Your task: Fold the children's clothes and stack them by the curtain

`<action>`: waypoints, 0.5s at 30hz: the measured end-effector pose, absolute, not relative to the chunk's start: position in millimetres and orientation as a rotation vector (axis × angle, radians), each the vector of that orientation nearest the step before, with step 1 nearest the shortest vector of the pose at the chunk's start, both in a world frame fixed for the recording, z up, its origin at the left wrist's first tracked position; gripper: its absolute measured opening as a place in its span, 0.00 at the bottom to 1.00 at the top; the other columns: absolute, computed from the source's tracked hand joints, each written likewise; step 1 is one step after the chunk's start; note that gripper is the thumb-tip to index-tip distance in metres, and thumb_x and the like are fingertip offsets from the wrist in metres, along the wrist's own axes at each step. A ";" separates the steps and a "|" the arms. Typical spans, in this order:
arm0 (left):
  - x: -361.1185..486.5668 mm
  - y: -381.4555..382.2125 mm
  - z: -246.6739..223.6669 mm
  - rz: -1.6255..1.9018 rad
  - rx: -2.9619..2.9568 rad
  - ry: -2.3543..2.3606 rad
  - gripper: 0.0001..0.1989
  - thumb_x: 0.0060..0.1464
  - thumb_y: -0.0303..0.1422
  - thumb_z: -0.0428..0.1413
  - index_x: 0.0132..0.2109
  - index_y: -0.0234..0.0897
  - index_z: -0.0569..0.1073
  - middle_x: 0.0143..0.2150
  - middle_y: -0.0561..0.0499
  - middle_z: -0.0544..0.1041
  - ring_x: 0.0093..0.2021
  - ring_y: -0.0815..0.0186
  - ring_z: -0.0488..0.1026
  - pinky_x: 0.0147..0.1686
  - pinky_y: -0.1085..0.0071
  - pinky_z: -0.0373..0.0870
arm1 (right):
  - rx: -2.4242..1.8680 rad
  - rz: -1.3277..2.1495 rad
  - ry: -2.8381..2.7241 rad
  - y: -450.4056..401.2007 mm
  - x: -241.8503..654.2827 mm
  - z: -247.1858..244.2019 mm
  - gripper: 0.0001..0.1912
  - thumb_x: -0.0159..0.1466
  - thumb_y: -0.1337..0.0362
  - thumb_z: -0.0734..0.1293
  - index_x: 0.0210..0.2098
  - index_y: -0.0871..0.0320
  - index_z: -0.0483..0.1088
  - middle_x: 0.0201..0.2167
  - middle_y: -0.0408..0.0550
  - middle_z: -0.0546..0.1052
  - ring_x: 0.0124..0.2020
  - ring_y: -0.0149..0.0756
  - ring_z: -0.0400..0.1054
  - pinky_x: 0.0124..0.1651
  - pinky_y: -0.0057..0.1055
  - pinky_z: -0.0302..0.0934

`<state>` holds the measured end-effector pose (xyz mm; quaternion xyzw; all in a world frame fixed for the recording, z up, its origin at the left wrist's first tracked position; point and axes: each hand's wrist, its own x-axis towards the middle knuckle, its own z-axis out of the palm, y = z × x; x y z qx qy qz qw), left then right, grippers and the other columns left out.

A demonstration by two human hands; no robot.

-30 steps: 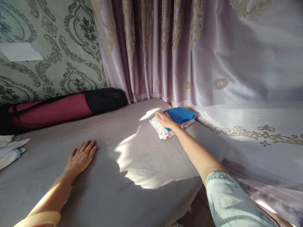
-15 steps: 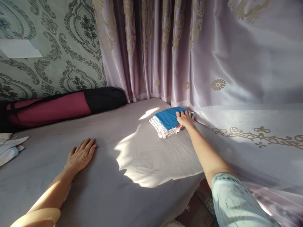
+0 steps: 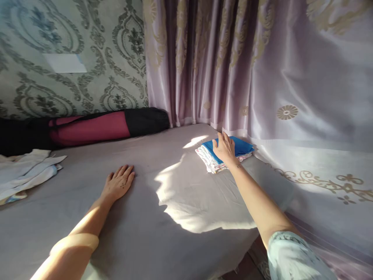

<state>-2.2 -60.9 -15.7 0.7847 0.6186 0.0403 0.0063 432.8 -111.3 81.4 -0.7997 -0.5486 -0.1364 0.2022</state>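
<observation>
Folded blue cloth (image 3: 243, 145) tops a small pile of folded, white patterned cloths (image 3: 207, 159) near the far right corner of the grey-covered bed. Over the left part of the blue cloth lies my right hand (image 3: 225, 148), fingers stretched out and a little apart, gripping nothing. The hand hides part of the cloth beneath it. My left hand (image 3: 120, 182) rests palm down on the grey sheet (image 3: 140, 241), its fingers spread and no object under them that I can see.
Loose white cloths (image 3: 29, 173) lie in a heap at the left. A long red and black bag (image 3: 96, 128) runs along the patterned wall. Pale purple curtains (image 3: 201, 70) hang behind the bed's far corner and down its right side. Tiled floor (image 3: 247, 268) shows at the lower right.
My right hand has slid across the blue cloth from its right end to its left part. My left hand stays flat on the sheet. The view has turned to the left.
</observation>
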 end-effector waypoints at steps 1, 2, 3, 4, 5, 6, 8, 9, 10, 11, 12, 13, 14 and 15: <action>-1.1 -61.7 -14.8 0.132 2.452 1.939 0.29 0.67 0.41 0.34 0.69 0.38 0.60 0.71 0.43 0.59 0.70 0.54 0.54 0.66 0.49 0.50 | -2.154 -0.374 -1.595 -106.3 417.8 82.6 0.27 0.70 0.59 0.51 0.66 0.62 0.59 0.67 0.60 0.61 0.67 0.50 0.53 0.66 0.46 0.46; -0.2 -62.6 -14.0 0.141 2.452 1.927 0.29 0.67 0.41 0.34 0.69 0.38 0.60 0.71 0.42 0.58 0.71 0.55 0.53 0.66 0.49 0.50 | -2.084 -0.339 -1.672 -100.9 401.6 81.7 0.26 0.70 0.61 0.51 0.64 0.61 0.61 0.65 0.59 0.64 0.65 0.48 0.56 0.65 0.43 0.49; 0.6 -63.5 -13.1 0.155 2.441 1.926 0.29 0.67 0.41 0.33 0.69 0.38 0.60 0.71 0.43 0.58 0.71 0.55 0.53 0.66 0.49 0.49 | -2.026 -0.287 -1.756 -95.1 384.7 78.5 0.25 0.70 0.62 0.52 0.63 0.60 0.63 0.63 0.57 0.67 0.64 0.47 0.58 0.64 0.40 0.51; 1.3 -64.4 -12.1 0.167 2.438 1.924 0.29 0.67 0.41 0.33 0.69 0.38 0.60 0.71 0.42 0.58 0.71 0.55 0.53 0.66 0.49 0.49 | -1.979 -0.221 -1.841 -89.3 367.3 73.4 0.24 0.69 0.63 0.52 0.60 0.60 0.66 0.61 0.56 0.69 0.63 0.46 0.60 0.64 0.38 0.52; 1.8 -65.3 -11.0 0.174 2.437 1.922 0.28 0.67 0.41 0.34 0.68 0.39 0.60 0.71 0.42 0.58 0.71 0.55 0.53 0.66 0.49 0.49 | -1.942 -0.148 -1.924 -83.6 349.9 66.8 0.23 0.69 0.63 0.53 0.59 0.59 0.68 0.60 0.55 0.70 0.61 0.46 0.62 0.63 0.37 0.53; 2.1 -66.2 -9.8 0.188 2.425 1.922 0.28 0.68 0.42 0.34 0.68 0.39 0.60 0.71 0.42 0.58 0.71 0.55 0.54 0.66 0.49 0.49 | -1.913 -0.071 -2.000 -78.3 332.4 59.2 0.22 0.68 0.64 0.54 0.58 0.59 0.69 0.59 0.54 0.71 0.61 0.45 0.63 0.63 0.36 0.54; 2.3 -67.5 -7.5 0.229 2.425 1.900 0.28 0.68 0.42 0.35 0.68 0.39 0.60 0.71 0.41 0.59 0.70 0.56 0.54 0.66 0.50 0.50 | -1.872 0.079 -2.120 -69.7 297.8 43.9 0.22 0.68 0.64 0.56 0.58 0.58 0.68 0.61 0.53 0.69 0.61 0.43 0.63 0.62 0.35 0.55; 2.1 -67.9 -6.7 0.244 2.426 1.897 0.27 0.68 0.41 0.35 0.68 0.39 0.60 0.71 0.41 0.59 0.70 0.56 0.54 0.66 0.49 0.50 | -1.862 0.142 -2.161 -66.7 280.6 37.2 0.22 0.67 0.64 0.56 0.59 0.58 0.67 0.62 0.53 0.68 0.61 0.42 0.62 0.63 0.35 0.56; 1.8 -68.1 -6.1 0.254 2.420 1.901 0.27 0.68 0.41 0.36 0.68 0.39 0.60 0.71 0.41 0.59 0.70 0.56 0.54 0.66 0.49 0.50 | -1.855 0.196 -2.196 -64.8 263.7 31.6 0.23 0.67 0.64 0.56 0.60 0.58 0.66 0.64 0.53 0.66 0.63 0.42 0.61 0.63 0.36 0.55; 1.5 -68.2 -5.8 0.253 2.414 1.897 0.27 0.68 0.41 0.36 0.68 0.38 0.60 0.71 0.41 0.59 0.70 0.55 0.54 0.66 0.49 0.51 | -1.853 0.243 -2.223 -64.0 247.3 27.1 0.24 0.68 0.64 0.56 0.61 0.58 0.65 0.65 0.54 0.64 0.64 0.42 0.59 0.63 0.37 0.55; 1.2 -68.1 -5.8 0.273 2.416 1.900 0.27 0.68 0.41 0.36 0.68 0.38 0.60 0.71 0.41 0.59 0.70 0.55 0.54 0.66 0.49 0.50 | -1.854 0.285 -2.245 -64.4 231.6 23.7 0.25 0.68 0.64 0.55 0.63 0.59 0.63 0.67 0.55 0.62 0.66 0.43 0.57 0.64 0.38 0.55; 0.9 -68.0 -6.1 0.281 2.417 1.897 0.27 0.68 0.40 0.36 0.68 0.37 0.59 0.71 0.42 0.58 0.70 0.55 0.54 0.67 0.49 0.50 | -1.855 0.320 -2.264 -65.8 216.9 21.0 0.26 0.68 0.63 0.55 0.64 0.59 0.62 0.68 0.57 0.60 0.67 0.43 0.55 0.64 0.40 0.54; 0.7 -67.6 -6.6 0.281 2.410 1.898 0.27 0.68 0.40 0.36 0.68 0.37 0.60 0.71 0.42 0.58 0.70 0.55 0.54 0.67 0.49 0.50 | -1.854 0.346 -2.283 -68.1 203.6 18.7 0.27 0.68 0.63 0.54 0.65 0.60 0.60 0.68 0.58 0.59 0.68 0.45 0.53 0.65 0.43 0.53; 0.3 -67.0 -7.2 0.289 2.406 1.896 0.27 0.68 0.40 0.36 0.68 0.37 0.60 0.71 0.42 0.58 0.70 0.55 0.54 0.67 0.49 0.50 | -1.853 0.357 -2.300 -71.0 192.2 16.4 0.27 0.69 0.62 0.54 0.66 0.61 0.59 0.68 0.59 0.58 0.69 0.47 0.51 0.65 0.47 0.52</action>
